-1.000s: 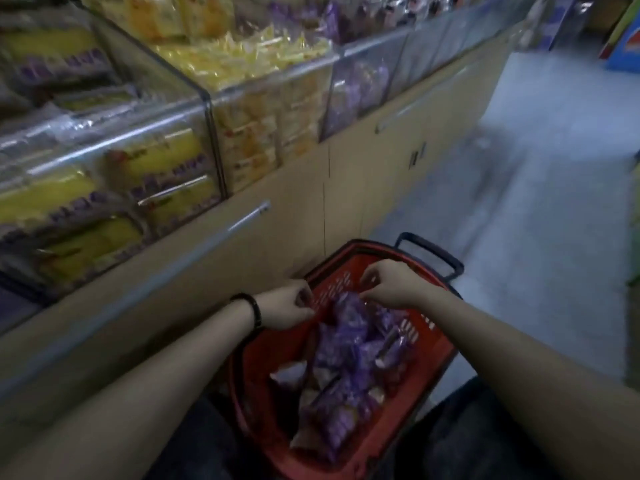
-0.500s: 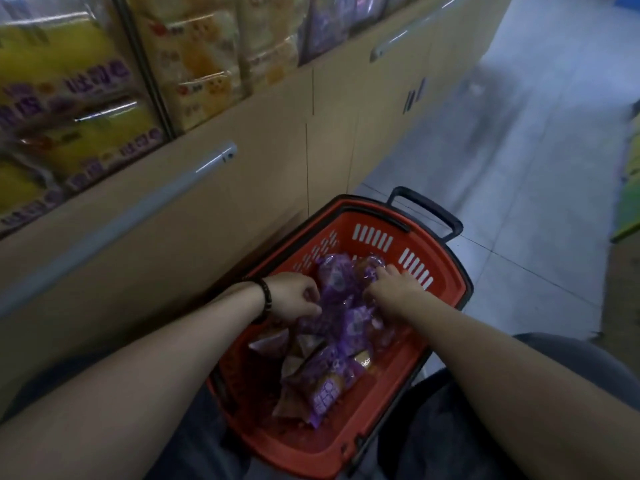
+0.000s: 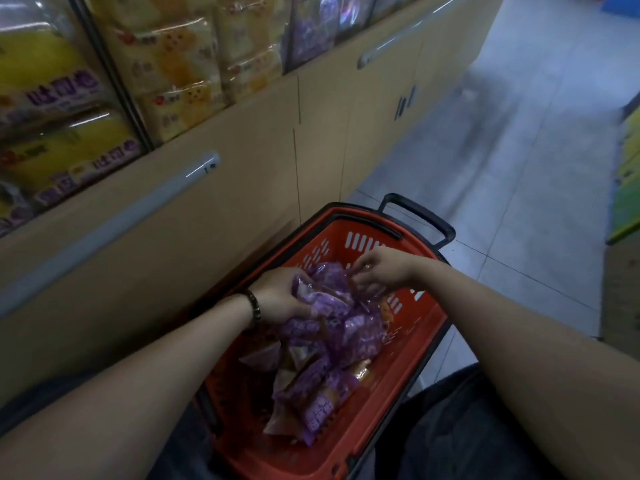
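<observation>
Packets (image 3: 332,306) in purple film fill the middle of the head view, heaped in a red basket (image 3: 433,327) low in the centre of the frame, its black handle (image 3: 420,216) toward the upper right. The left hand (image 3: 282,296), with a dark wristband (image 3: 255,306), has its fingers curled round the left side of a raised bunch of them. The right hand (image 3: 379,268) pinches the crinkled wrapper ends at the top of the same bunch with its fingertips. More packets lie loose below, toward the bottom of the basket. They look light and soft, each one a small cake or bun sealed in thin film. The film is likely slick and noisy, and the contents would crush under a hard squeeze. The sealed ends are the safest place for a pinch, while a cupped hand under the bunch would carry several without dropping any. A tan cabinet (image 3: 242,168) with a pale rail (image 3: 114,216) runs along the left. Yellow packs (image 3: 52,74) sit behind glass at upper left, and grey floor (image 3: 519,168) fills the right.
</observation>
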Available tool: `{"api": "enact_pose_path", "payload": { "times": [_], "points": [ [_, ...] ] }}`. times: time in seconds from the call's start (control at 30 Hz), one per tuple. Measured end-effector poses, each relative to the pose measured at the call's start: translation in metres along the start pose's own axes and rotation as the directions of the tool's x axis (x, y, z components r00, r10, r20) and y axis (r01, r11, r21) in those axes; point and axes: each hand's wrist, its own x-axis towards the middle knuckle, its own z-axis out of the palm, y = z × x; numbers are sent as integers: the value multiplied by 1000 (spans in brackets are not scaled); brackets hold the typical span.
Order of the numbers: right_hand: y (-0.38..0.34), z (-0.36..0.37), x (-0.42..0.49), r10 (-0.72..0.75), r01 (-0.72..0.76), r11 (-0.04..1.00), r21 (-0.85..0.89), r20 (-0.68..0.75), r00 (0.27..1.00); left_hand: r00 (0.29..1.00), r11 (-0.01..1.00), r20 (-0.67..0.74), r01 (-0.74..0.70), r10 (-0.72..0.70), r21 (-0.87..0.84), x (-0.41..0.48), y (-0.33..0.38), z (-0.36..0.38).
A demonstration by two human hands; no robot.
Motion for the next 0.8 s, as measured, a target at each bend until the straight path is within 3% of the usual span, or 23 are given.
{"api": "enact_pose_path", "payload": {
  "times": [0.1,0.23,0.37,0.5,0.57,0.7,0.8],
  "points": [
    [24,4,17,48,-133,884,-449,-195,980,996,998,-65,55,-57,-24,-2,-9,-7],
    [34,38,33,108,-188,837,-514,-182,977,989,992,-92,114,-118,-50,-1,-17,-16],
    [35,44,48,173,-258,893,-368,-249,953,973,971,-109,185,-203,-154,0,-17,-21],
    [29,41,56,172,-231,963,-142,-339,925,966,864,23,241,-257,-441,2,-20,-25],
    [22,36,55,170,-203,977,-66,-329,929,965,831,44,244,-257,-501,-1,-19,-29],
    [5,24,40,52,-54,999,5,-366,929,969,831,100,244,-225,-500,-5,-10,-51],
    [-13,23,17,-110,122,992,0,-445,889,969,808,137,247,-206,-535,-12,-6,-67]
  ]
}}
